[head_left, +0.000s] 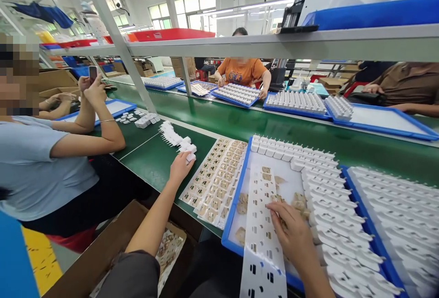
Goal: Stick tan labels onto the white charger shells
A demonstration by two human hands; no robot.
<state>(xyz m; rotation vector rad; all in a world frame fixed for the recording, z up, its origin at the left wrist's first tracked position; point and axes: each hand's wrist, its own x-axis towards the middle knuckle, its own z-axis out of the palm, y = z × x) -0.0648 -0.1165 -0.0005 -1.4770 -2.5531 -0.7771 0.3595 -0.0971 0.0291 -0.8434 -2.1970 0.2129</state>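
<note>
My left hand [180, 169] is closed around the near end of a loose group of white plastic housings [174, 137] on the green bench, its fingertips on one white plastic housing [190, 155]. My right hand [293, 229] has its thumb and fingers bent together on a long white sticker sheet [262, 234]. This sheet has many cut-out holes, a few tan stickers [266, 173] near its far end, and lies over a blue-rimmed tray [233, 238]. Rows of white housings [338, 215] with thin pins fill the tray's right side.
Tan sticker sheets [219, 177] lie between my hands. Another tray of housings [394, 215] stands at the right. Below is a cardboard box [106, 238] with scraps. A person [51, 161] sits at the left; another [242, 71] works opposite. A shelf [274, 44] spans above the bench.
</note>
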